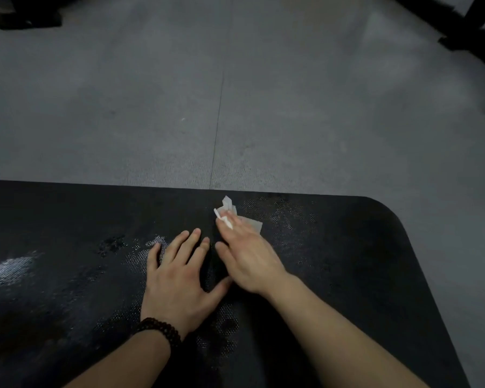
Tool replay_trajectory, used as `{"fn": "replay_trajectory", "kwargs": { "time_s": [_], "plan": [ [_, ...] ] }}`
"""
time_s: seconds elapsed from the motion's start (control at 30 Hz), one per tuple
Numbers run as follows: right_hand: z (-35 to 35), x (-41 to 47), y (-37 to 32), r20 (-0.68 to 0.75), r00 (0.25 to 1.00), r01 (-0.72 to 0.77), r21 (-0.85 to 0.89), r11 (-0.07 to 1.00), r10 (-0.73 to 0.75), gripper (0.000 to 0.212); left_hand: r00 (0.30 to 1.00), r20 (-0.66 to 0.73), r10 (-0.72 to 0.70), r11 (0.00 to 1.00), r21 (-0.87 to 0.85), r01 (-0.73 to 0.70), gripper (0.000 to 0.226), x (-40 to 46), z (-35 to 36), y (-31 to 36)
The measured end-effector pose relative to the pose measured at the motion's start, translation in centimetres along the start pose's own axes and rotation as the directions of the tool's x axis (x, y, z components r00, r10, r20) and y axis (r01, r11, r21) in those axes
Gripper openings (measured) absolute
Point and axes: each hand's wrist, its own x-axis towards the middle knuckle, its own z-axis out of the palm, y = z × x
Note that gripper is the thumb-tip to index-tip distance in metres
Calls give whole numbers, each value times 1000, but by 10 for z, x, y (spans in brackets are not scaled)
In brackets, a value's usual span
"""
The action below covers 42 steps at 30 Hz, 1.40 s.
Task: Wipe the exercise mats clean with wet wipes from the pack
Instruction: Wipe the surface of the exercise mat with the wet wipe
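**Right hand on wipe, left hand flat on mat**

Black mat [347, 261] is lying across the lower half of the view, far edge running 9 to 3 o'clock, rounded corner sitting at about 2 o'clock from the hands. Grey floor [151, 107] is filling everything beyond it toward 12, with a thin seam running from 12 down to the mat's edge.

Right hand [249, 264] is reaching from 5 o'clock toward 12, fingers stretched out and pressing down on the wipe [254, 224]. Fingers are straight, not clenched. The hand is blurred, so I can't tell whether any finger is hooking the fabric. The wipe is sitting crumpled on the mat near the far edge, white bits poking out at 12 and 2 o'clock of the fingertips.

Left hand [177, 278] is lying flat just beside it, at its 8 o'clock, fingers spread and relaxed, palm down on the mat, grasping nothing. Its thumb is pointing toward the right wrist, touching or nearly so. A dark bead bracelet [158, 330] is sitting on the left wrist.

Wet sheen is showing on the mat at 9 o'clock of the left hand and in patches around both hands.

Dark objects are sitting on the floor at 11 and 1 o'clock, too dim to identify.
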Motion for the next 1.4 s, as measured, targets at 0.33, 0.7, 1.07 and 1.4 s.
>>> {"fn": "replay_trajectory", "kwargs": {
  "time_s": [0.33,0.7,1.07,1.4],
  "plan": [
    [11,19,0,-67,994,-89,-77,993,84,68,992,-123,19,1000,-9,-20,66,14,2,0],
    [0,38,-3,-73,992,-101,-8,995,101,68,994,75,-75,985,160,62,109,19,3,0],
    [-29,26,33,-199,815,-529,127,839,544,71,988,107,-113,978,189,92,111,20,1,4],
    [-1,35,-46,-93,956,-259,182,949,279,67,973,213,-93,994,69,80,110,22,-18,1]
  ]
}}
